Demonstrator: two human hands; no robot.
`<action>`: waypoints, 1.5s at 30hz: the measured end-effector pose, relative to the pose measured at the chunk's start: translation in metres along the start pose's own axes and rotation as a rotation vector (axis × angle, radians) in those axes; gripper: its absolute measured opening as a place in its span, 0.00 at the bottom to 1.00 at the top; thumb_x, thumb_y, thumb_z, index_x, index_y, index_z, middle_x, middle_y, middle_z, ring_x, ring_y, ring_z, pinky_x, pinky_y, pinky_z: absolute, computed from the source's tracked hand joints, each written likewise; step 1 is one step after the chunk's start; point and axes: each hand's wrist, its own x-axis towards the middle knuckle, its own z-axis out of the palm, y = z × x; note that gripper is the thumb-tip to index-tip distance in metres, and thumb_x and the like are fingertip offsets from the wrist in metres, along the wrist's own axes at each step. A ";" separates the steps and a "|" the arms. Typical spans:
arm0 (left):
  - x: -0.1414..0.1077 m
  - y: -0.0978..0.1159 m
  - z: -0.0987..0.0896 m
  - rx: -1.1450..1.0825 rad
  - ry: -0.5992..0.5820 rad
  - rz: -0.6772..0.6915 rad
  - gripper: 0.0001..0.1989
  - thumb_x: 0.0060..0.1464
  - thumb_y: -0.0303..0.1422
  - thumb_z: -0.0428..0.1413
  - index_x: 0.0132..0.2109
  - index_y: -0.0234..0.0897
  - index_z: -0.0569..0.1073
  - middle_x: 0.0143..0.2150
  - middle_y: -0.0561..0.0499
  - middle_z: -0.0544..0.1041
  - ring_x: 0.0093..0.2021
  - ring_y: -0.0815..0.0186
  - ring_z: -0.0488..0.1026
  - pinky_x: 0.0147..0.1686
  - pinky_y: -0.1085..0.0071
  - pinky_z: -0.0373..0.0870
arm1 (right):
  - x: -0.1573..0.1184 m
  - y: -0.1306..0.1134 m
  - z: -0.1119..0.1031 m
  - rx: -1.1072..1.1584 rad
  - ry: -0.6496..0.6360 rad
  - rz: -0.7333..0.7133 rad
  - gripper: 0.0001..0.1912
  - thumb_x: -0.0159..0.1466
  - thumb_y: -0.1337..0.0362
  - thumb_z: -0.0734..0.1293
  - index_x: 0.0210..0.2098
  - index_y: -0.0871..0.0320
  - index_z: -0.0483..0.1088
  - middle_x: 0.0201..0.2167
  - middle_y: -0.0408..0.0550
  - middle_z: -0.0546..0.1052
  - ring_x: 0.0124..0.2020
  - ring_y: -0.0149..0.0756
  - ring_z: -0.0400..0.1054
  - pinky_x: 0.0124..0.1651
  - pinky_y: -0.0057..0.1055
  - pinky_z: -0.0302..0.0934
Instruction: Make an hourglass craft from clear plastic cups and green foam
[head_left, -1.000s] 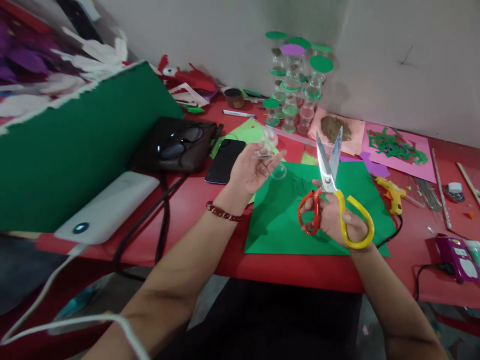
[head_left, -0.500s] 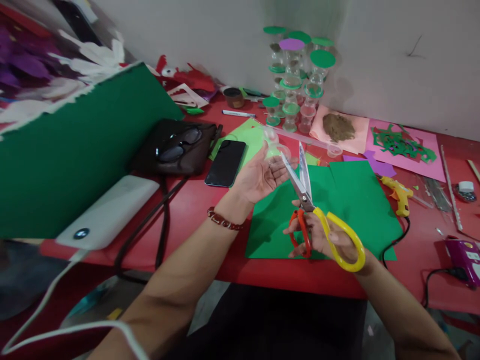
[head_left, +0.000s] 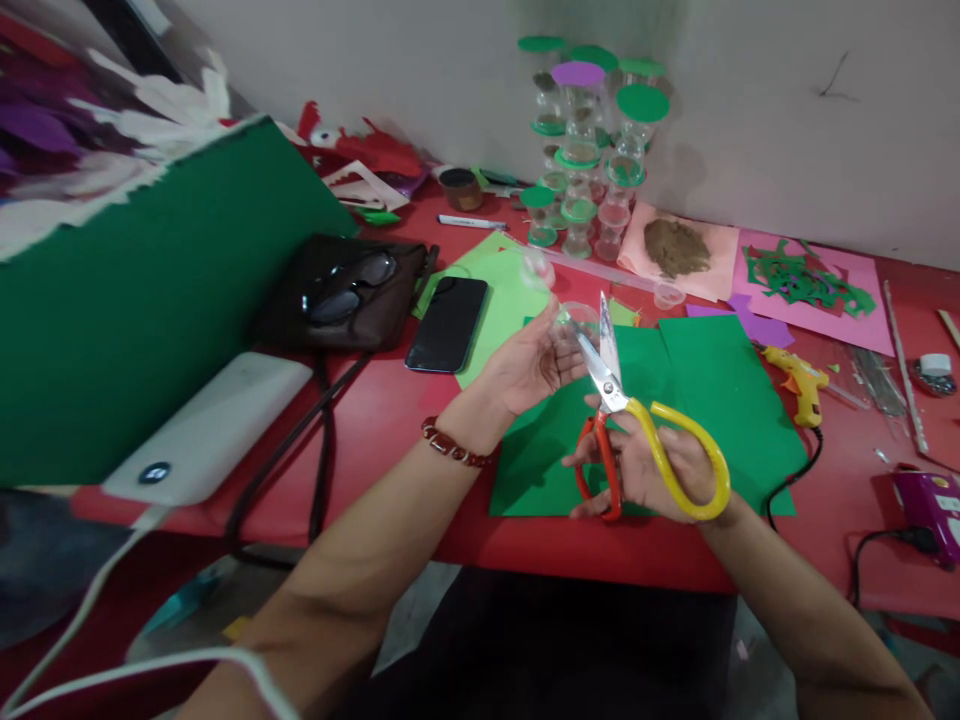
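Pinched between the thumb and fingers of my left hand (head_left: 529,365) is a small clear plastic cup (head_left: 579,318), its round rim facing up. My right hand (head_left: 649,465) holds a pair of scissors (head_left: 613,395) with one red and one yellow handle loop. Their blades are spread apart and point away from me, one tip overlapping the cup in view. Whether that blade touches the cup I cannot tell. Beneath both hands lie green paper sheets (head_left: 720,400).
Stacked clear cups with green and purple discs (head_left: 579,160) stand by the wall. A phone (head_left: 448,325), a brown bag with glasses (head_left: 277,330) and a white power bank (head_left: 217,430) lie left. Rightward are brown powder (head_left: 675,248), green paper scraps (head_left: 810,280) and a yellow glue gun (head_left: 799,380).
My left hand has turned and drawn its fingers in around the cup, moving slightly right. The scissors have shifted a little, bringing one blade over the cup, blades still apart.
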 end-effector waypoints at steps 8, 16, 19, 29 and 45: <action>-0.001 -0.001 0.002 0.004 0.028 0.005 0.26 0.69 0.52 0.55 0.35 0.33 0.78 0.28 0.48 0.82 0.27 0.69 0.80 0.32 0.75 0.79 | 0.001 0.000 0.001 -0.004 0.037 0.001 0.37 0.64 0.44 0.72 0.68 0.47 0.62 0.52 0.52 0.77 0.60 0.49 0.71 0.55 0.59 0.74; -0.002 -0.001 0.004 -0.003 0.045 0.023 0.24 0.68 0.50 0.57 0.34 0.34 0.79 0.27 0.47 0.82 0.26 0.68 0.80 0.31 0.74 0.79 | 0.001 0.001 0.005 0.025 0.067 -0.012 0.36 0.63 0.43 0.74 0.65 0.48 0.65 0.50 0.51 0.78 0.58 0.48 0.72 0.53 0.57 0.75; 0.000 -0.002 0.003 -0.005 0.047 0.028 0.23 0.68 0.49 0.58 0.34 0.34 0.79 0.29 0.46 0.83 0.27 0.68 0.80 0.31 0.75 0.78 | 0.002 0.002 0.006 0.033 0.089 -0.015 0.35 0.63 0.43 0.74 0.65 0.48 0.66 0.49 0.51 0.79 0.57 0.48 0.73 0.52 0.57 0.75; -0.003 -0.003 0.010 -0.009 0.091 0.038 0.23 0.66 0.49 0.60 0.32 0.34 0.76 0.20 0.54 0.74 0.20 0.72 0.73 0.28 0.75 0.77 | 0.001 0.002 0.008 0.015 0.126 -0.025 0.35 0.64 0.42 0.72 0.65 0.49 0.65 0.49 0.51 0.79 0.56 0.48 0.73 0.53 0.58 0.74; -0.003 -0.024 0.022 -0.070 0.092 0.199 0.18 0.60 0.45 0.66 0.34 0.35 0.75 0.29 0.52 0.78 0.29 0.72 0.73 0.33 0.76 0.74 | 0.005 0.001 0.012 0.006 0.176 -0.049 0.33 0.63 0.37 0.71 0.55 0.55 0.70 0.38 0.48 0.76 0.33 0.34 0.67 0.29 0.28 0.59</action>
